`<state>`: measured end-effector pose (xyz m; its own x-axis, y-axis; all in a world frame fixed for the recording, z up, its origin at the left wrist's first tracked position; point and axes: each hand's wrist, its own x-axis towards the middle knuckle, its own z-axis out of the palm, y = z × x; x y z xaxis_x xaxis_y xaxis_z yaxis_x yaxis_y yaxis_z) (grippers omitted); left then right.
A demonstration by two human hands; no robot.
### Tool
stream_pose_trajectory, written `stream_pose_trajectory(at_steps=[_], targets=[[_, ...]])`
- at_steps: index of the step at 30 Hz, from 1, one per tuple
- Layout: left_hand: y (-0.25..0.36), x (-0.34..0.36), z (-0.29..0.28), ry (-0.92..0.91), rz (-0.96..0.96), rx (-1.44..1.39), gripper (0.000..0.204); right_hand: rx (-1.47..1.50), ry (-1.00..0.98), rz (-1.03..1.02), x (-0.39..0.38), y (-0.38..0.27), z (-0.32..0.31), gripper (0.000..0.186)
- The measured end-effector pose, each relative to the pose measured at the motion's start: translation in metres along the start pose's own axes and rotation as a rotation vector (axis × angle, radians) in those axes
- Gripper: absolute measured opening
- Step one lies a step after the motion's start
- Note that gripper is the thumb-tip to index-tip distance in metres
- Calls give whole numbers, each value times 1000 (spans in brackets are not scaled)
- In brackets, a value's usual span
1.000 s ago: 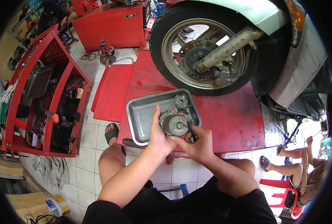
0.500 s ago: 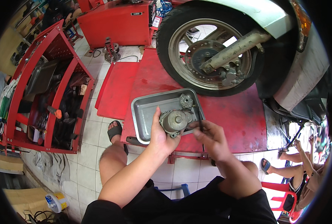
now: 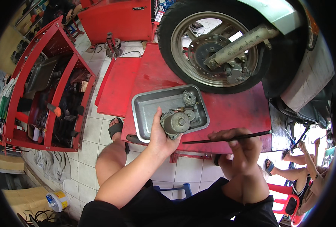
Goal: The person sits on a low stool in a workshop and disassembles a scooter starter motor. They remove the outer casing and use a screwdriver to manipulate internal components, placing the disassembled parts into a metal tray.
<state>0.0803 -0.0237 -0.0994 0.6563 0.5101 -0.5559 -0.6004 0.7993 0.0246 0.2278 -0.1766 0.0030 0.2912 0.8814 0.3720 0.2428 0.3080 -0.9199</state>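
Note:
My left hand (image 3: pixel 164 138) is closed around a round grey metal engine part (image 3: pixel 176 123) with a raised boss at its centre and flanged edges. It is held over the near side of a metal tray (image 3: pixel 137 113). In my right hand (image 3: pixel 241 145) is a long thin dark tool (image 3: pixel 255 134), gripped by the fingers. Its narrow end points left, just below the engine part and apart from it. Inside the tray lie a small flanged metal part (image 3: pixel 189 98), a slim part with a brass-coloured section (image 3: pixel 181 109) and a round metal piece (image 3: pixel 190 114).
The tray rests on a red platform (image 3: pixel 232 109), beneath a motorcycle's front wheel (image 3: pixel 213 49). A dark handle (image 3: pixel 134 139) pokes out by the tray's near edge. To the left stands a red tool cart (image 3: pixel 52 102). A blue stool (image 3: pixel 175 191) is below me. Another person (image 3: pixel 300 174) sits at the right.
My right hand has moved right and nearer, away from the engine part, and the tool has swung from upright to nearly level. My left hand still holds the part in about the same place.

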Motion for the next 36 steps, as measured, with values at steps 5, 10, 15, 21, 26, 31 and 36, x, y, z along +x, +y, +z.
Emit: stream_pose_trajectory(at_steps=[5, 10, 15, 21, 26, 31, 36], targets=[[-4, 8, -11, -52, -15, 81, 48, -93, -86, -53, 1, 4, 0, 24], [-11, 5, -7, -6, -24, 124, 46, -153, -100, -84, -1, 10, 0, 26], [-13, 3, -3, 15, -29, 111, 45, -161, -98, -78, -1, 10, 3, 26], [-12, 3, -5, 13, -21, 138, 47, -219, -132, -120, 1, 9, 3, 22], [-13, 3, -8, 6, 16, 168, 48, -288, -276, -247, 7, 8, 6, 21], [-17, 7, -11, 47, 6, 164, 49, -391, -184, -193, 1, 7, 9, 26], [-19, 7, -12, 50, -36, 154, 50, -558, -47, -87, 9, 1, 12, 25]])
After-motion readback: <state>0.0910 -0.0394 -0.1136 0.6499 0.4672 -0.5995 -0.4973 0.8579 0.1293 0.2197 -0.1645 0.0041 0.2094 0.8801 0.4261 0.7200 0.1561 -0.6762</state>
